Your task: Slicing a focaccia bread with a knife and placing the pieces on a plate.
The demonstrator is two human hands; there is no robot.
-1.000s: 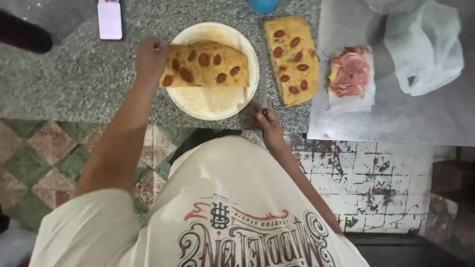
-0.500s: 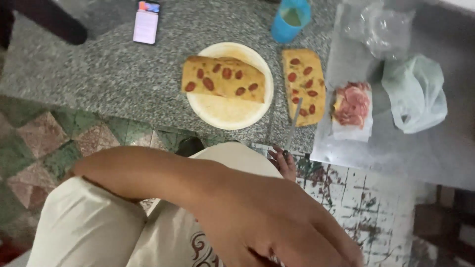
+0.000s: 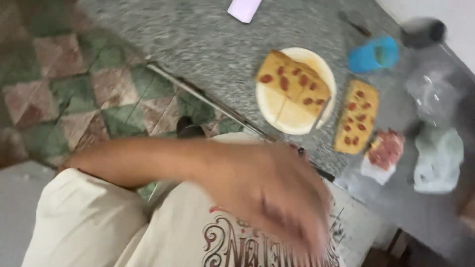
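topped bread slab [image 3: 293, 83] on white plate [image 3: 277, 116]

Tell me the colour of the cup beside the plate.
Blue; the cup shows, somewhat blurred, in the head view.

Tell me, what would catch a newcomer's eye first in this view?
The blurred left hand sweeps across the foreground, in front of the person's cream shirt and holding nothing. Behind it, on the grey stone counter, a white plate carries a slab of yellow bread dotted with red slices. A second slab lies on the counter just right of the plate, below a blue cup.
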